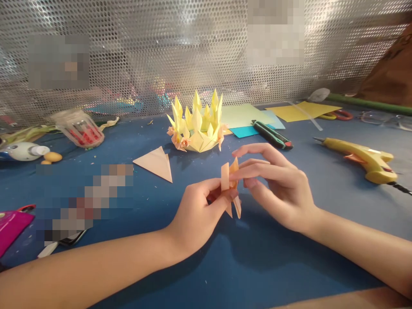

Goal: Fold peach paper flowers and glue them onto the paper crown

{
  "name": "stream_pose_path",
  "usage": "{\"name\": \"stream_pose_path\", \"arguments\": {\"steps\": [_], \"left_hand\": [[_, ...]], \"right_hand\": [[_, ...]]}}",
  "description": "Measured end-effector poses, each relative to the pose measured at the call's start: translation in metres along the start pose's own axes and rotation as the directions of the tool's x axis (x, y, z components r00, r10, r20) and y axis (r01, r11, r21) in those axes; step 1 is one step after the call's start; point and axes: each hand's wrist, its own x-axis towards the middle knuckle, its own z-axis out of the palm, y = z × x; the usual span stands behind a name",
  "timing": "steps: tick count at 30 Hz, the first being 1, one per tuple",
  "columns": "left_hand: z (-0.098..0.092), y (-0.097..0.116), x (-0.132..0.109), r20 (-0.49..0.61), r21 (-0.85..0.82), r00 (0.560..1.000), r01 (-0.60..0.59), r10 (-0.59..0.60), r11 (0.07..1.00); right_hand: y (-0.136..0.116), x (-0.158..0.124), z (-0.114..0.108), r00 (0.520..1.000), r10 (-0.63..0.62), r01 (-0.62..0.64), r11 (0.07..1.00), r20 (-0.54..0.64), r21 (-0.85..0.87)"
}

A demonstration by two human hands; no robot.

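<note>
A peach folded-paper piece (225,177) with several flaps is pinched between the thumb and fingers of my left hand (199,212). My right hand (281,189) reaches over from the right, fingers partly spread, its fingertips touching the upper flaps. Whether those fingertips grip the paper I cannot tell. Beyond my hands stands a yellow folded-paper crown (201,141) with tall points and small peach paper flowers (184,143) on its sides. A flat peach paper triangle (156,164) lies left of the crown, in front of it.
At the right lie a yellow glue gun (360,155) and a green utility knife (272,134). Coloured paper sheets (302,111) are behind them. On the left are a clear jar (80,128) with red bits, a white bottle (22,151) and a magenta object (14,229). Perforated metal (128,51) borders the back.
</note>
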Motion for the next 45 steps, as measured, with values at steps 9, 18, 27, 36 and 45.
{"name": "stream_pose_path", "arguments": {"steps": [9, 18, 27, 36, 45], "left_hand": [[0.001, 0.007, -0.007, -0.088, 0.18, 0.986, -0.122, 0.14, 0.976], [0.0, 0.005, -0.007, -0.128, 0.229, 0.969, -0.179, 0.212, 0.957], [0.001, 0.002, -0.008, -0.162, 0.134, 0.979, -0.103, 0.125, 0.986], [0.0, 0.0, 0.001, -0.211, -0.015, 0.976, -0.055, 0.05, 0.998], [0.001, 0.0, 0.002, -0.256, -0.04, 0.966, -0.036, 0.025, 0.999]], "right_hand": [[-0.01, 0.0, 0.002, 0.99, -0.078, 0.061, 0.987, -0.116, -0.146], [-0.011, -0.002, 0.005, 0.978, -0.159, 0.13, 0.97, -0.132, -0.205], [-0.008, -0.005, 0.003, 0.981, -0.145, 0.113, 0.966, -0.126, -0.232], [-0.004, -0.003, 0.006, 0.989, -0.139, 0.116, 0.933, -0.044, -0.341], [0.0, -0.006, 0.005, 0.973, -0.216, 0.223, 0.818, 0.076, -0.53]]}}
